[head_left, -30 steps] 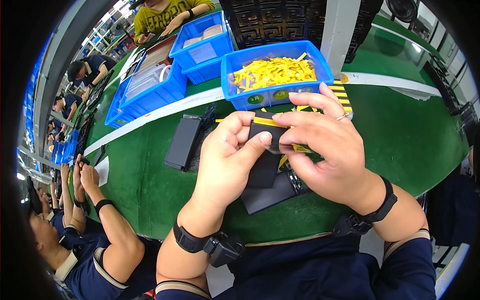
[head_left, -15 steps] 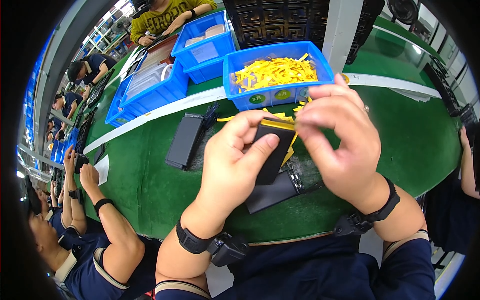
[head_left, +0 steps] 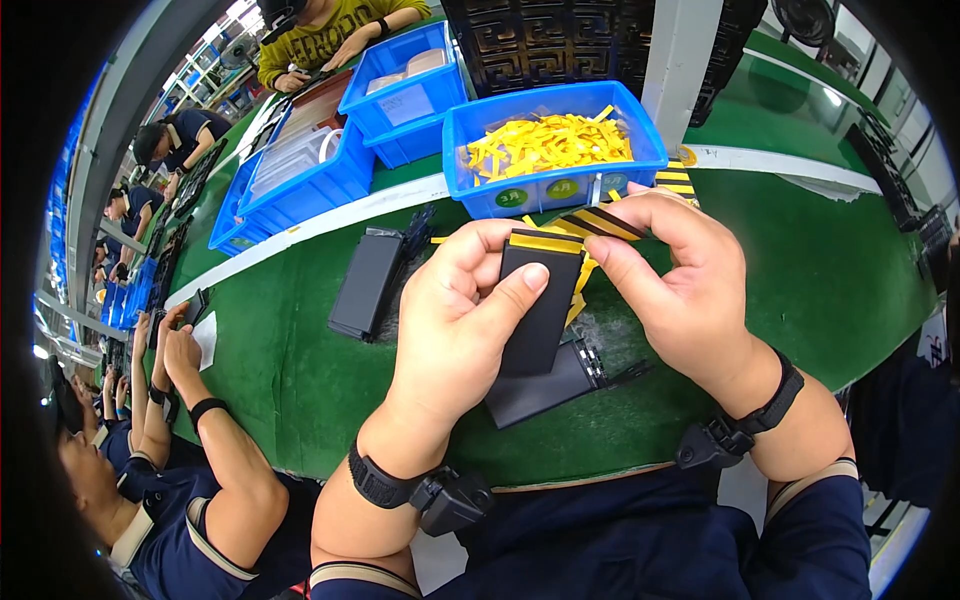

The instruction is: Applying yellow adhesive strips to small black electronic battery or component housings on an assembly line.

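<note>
My left hand [head_left: 450, 310] is closed round a flat black rectangular pack [head_left: 541, 325], its thumb across the front. A yellow strip [head_left: 545, 242] lies along the pack's upper end. My right hand [head_left: 695, 295] pinches a black-and-yellow striped strip [head_left: 603, 222] between thumb and fingers, its left end touching or close to the pack's top corner. Below the held pack, another black pack [head_left: 535, 390] with small parts at one end lies on the green table. Loose yellow strips [head_left: 582, 290] lie behind it, partly hidden by my hands.
A blue bin [head_left: 555, 190] of yellow strips stands ahead. More black packs [head_left: 368, 285] lie to the left. Blue bins [head_left: 310, 190] with sheets stand farther left. A grey post [head_left: 682, 70] rises behind. A co-worker's arm [head_left: 235, 450] is at left; another person [head_left: 335, 45] sits across.
My right hand, blurred near the pack's upper end before, now holds the striped strip out to the right. The pack in my left hand has turned a little, showing more of its front.
</note>
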`<control>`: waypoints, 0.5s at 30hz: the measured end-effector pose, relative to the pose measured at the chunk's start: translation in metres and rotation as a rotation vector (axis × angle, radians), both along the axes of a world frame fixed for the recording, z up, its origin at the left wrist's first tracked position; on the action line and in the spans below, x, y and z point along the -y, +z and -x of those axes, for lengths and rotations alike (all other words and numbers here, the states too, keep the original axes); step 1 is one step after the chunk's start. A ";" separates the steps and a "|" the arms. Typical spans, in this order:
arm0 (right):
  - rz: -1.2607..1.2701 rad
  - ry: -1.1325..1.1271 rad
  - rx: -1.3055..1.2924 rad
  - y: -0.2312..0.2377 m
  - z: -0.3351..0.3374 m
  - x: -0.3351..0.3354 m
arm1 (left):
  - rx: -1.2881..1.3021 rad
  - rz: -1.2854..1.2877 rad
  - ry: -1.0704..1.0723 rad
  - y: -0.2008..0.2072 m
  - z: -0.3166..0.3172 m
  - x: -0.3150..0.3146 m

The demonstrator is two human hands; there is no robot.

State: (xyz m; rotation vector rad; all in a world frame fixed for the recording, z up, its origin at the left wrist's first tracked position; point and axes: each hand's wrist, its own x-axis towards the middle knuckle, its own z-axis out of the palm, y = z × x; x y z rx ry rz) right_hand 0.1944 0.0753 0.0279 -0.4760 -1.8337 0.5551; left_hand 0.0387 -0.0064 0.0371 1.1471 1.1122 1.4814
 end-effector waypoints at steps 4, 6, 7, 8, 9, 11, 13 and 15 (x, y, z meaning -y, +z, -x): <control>0.144 0.005 -0.006 0.000 0.003 0.004 | -0.037 -0.006 0.042 -0.002 -0.004 0.000; -0.127 -0.096 0.104 0.002 0.003 0.002 | -0.054 -0.017 0.082 -0.004 -0.009 0.000; -0.127 -0.095 0.103 0.001 0.004 0.001 | -0.127 -0.039 0.122 -0.005 -0.011 0.001; -0.196 -0.126 0.131 0.000 0.005 -0.001 | -0.201 -0.061 0.163 -0.006 -0.013 0.001; -0.265 -0.156 0.159 -0.002 0.006 -0.001 | -0.311 -0.092 0.211 -0.010 -0.013 0.001; -0.225 -0.090 0.175 0.000 0.005 0.002 | -0.457 -0.125 0.248 -0.007 -0.012 0.002; -0.114 0.044 0.196 0.005 0.003 0.008 | -0.779 -0.207 0.319 -0.005 -0.005 0.001; -0.113 0.024 0.186 0.003 0.002 0.006 | -0.776 -0.151 0.414 -0.005 0.013 -0.007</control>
